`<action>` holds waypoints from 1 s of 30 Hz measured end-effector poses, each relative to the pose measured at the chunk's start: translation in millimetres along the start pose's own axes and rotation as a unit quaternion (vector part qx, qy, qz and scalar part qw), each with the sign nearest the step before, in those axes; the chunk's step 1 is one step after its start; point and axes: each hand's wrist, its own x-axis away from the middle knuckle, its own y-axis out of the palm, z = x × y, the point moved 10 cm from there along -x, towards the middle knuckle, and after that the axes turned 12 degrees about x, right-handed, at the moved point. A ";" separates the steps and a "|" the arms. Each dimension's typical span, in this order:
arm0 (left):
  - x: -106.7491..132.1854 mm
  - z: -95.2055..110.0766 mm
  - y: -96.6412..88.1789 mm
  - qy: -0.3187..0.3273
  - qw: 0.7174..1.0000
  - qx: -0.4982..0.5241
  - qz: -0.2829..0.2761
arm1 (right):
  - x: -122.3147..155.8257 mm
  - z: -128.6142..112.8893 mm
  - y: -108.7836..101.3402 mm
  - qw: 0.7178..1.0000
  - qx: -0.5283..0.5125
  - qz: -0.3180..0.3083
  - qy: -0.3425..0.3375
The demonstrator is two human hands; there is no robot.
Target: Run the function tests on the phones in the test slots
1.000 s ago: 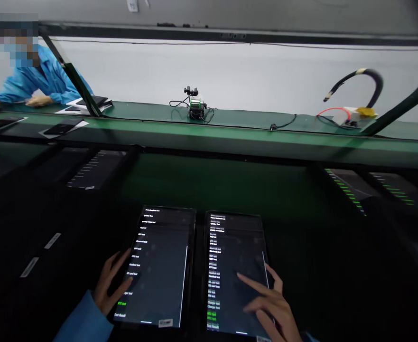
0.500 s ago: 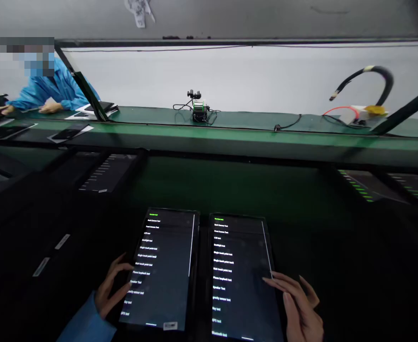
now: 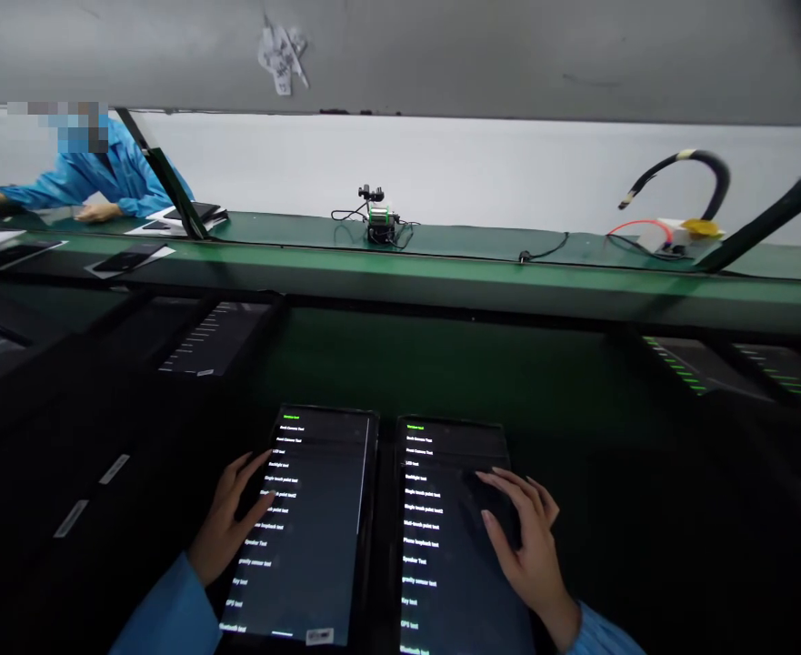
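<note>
A: Counter (image 3: 455, 373), big picture?
B: Long, dark, matte green top. A raised green ledge (image 3: 441, 273) runs along its far edge, carrying a small black device (image 3: 378, 221) with tangled cables and, toward the far right corner, a curved black hose (image 3: 686, 168).
A: Near edge?
B: Two flat, glossy rectangular tablets side by side, almost touching. Left tablet (image 3: 318, 528) and right tablet (image 3: 441, 537), both with dark screens and columns of small white text, a green line on top.
A: Hands?
B: Left hand (image 3: 233, 523), blue sleeve, open, gripping nothing, fingers spread, fingertips on the left tablet's left margin. Right hand (image 3: 526, 537) open too, flat, fingers resting on the right tablet's right side.
A: Anyone else?
B: A person in a blue coat (image 3: 93, 173) at the far left corner, hands on the ledge beside more dark slabs.
</note>
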 end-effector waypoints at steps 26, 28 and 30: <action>6.4 14.1 -5.8 0.051 0.996 -0.055 0.037 | 3.4 -23.9 6.8 0.989 0.082 -0.074 -0.096; 8.0 20.0 -5.0 0.060 0.994 -0.078 0.041 | 3.0 -21.6 5.0 0.991 0.074 -0.065 -0.085; 9.0 24.0 -6.0 0.072 0.992 -0.095 0.050 | 2.0 -19.8 3.0 0.994 0.064 -0.056 -0.075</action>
